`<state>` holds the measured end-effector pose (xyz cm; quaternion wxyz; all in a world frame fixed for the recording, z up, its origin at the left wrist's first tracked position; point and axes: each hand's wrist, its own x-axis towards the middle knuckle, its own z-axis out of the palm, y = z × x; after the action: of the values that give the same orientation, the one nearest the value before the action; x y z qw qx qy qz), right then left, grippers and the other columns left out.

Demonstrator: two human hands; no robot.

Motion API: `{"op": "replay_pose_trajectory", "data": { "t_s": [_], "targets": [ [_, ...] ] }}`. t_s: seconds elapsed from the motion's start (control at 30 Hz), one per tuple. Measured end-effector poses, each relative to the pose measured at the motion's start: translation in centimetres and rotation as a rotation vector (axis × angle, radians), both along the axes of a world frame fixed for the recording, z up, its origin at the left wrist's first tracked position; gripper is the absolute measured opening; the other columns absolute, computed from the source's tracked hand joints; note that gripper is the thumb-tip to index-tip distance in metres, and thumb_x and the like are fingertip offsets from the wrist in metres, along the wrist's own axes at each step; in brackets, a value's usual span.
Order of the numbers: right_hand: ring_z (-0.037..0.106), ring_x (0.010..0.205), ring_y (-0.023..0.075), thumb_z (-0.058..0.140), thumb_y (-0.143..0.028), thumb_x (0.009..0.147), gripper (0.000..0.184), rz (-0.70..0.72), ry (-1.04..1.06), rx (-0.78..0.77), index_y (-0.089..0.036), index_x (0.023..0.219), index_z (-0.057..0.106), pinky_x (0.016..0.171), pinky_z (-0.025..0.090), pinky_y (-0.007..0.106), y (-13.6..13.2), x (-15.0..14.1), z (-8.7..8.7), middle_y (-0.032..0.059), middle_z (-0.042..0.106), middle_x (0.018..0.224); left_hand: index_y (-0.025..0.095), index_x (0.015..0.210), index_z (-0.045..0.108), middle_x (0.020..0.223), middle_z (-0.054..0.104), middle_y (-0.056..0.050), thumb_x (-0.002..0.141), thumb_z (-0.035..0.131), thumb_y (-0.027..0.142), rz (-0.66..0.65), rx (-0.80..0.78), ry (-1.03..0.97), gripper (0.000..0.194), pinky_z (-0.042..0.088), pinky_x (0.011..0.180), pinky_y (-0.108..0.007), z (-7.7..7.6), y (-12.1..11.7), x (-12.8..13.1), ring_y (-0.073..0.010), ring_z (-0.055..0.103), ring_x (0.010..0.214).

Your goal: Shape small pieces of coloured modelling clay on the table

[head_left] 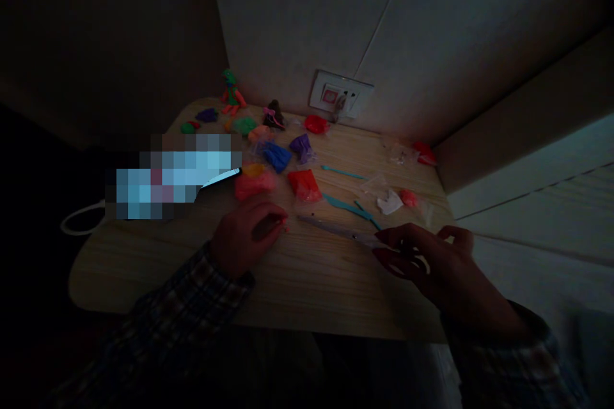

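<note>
My right hand (444,268) has its fingers in the dark red handles of a pair of scissors (343,231). The blades point left and lie close together just above the wooden table (307,287). My left hand (242,236) pinches a small pinkish-red bit of modelling clay (284,222) between thumb and forefinger, just left of the scissor tips. Near the tips sits a small dark speck. Right behind my hands are a pink clay packet (254,185), a red clay packet (305,185) and a teal modelling knife (343,205).
A lit phone, mostly pixelated, with a white cable (81,217) is at left. Farther back are a green-and-orange clay figure (231,94), a brown figure (274,115), blue clay (277,156), purple clay (300,146) and white clay (389,202). A wall socket (340,94) adjoins the table's back edge.
</note>
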<state>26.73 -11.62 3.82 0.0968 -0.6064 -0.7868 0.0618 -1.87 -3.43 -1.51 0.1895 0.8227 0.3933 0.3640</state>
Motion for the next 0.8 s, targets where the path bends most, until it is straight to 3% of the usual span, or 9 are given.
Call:
{"op": "replay_pose_trajectory", "data": {
  "t_s": [0.23,0.43,0.67,0.8],
  "targets": [
    [0.068,0.068,0.0189,0.038,-0.049,0.094,0.029,-0.002,0.02,0.011,-0.023,0.095,0.051,0.084,0.034,0.044,0.3,0.5,-1.9,0.0061,0.073,0.099,0.019,0.089,0.062,0.09,0.069,-0.002,0.086,0.057,0.02,0.013,-0.037,0.039,0.006,0.054,0.08,-0.032,0.3,-0.3,-2.5,-0.0177,0.065,0.085],
    [0.067,0.088,0.0214,0.045,-0.041,0.093,0.018,-0.021,0.004,0.005,-0.024,0.093,0.051,0.084,0.03,0.042,1.3,0.4,-3.6,0.0039,0.071,0.106,0.02,0.087,0.063,0.088,0.067,-0.004,0.086,0.056,0.024,0.002,-0.056,0.046,0.008,0.055,0.078,-0.033,0.3,-0.6,-3.4,-0.0184,0.064,0.084],
    [0.066,0.084,0.0228,0.043,-0.045,0.092,0.022,-0.074,0.087,-0.027,-0.024,0.094,0.049,0.084,0.031,0.044,1.2,-0.1,-3.5,0.0058,0.071,0.103,0.02,0.085,0.064,0.085,0.067,-0.003,0.084,0.058,0.025,0.006,-0.123,0.01,0.008,0.055,0.077,-0.033,0.7,-0.7,-3.5,-0.019,0.064,0.082],
    [0.067,0.084,0.0235,0.043,-0.045,0.093,0.022,-0.029,0.12,-0.064,-0.024,0.093,0.048,0.081,0.033,0.043,1.0,-0.8,-2.8,0.0062,0.071,0.102,0.022,0.087,0.064,0.086,0.069,-0.001,0.084,0.059,0.028,0.041,-0.199,-0.049,0.008,0.055,0.077,-0.034,0.9,-0.6,-3.7,-0.0192,0.065,0.079]
  ]
}}
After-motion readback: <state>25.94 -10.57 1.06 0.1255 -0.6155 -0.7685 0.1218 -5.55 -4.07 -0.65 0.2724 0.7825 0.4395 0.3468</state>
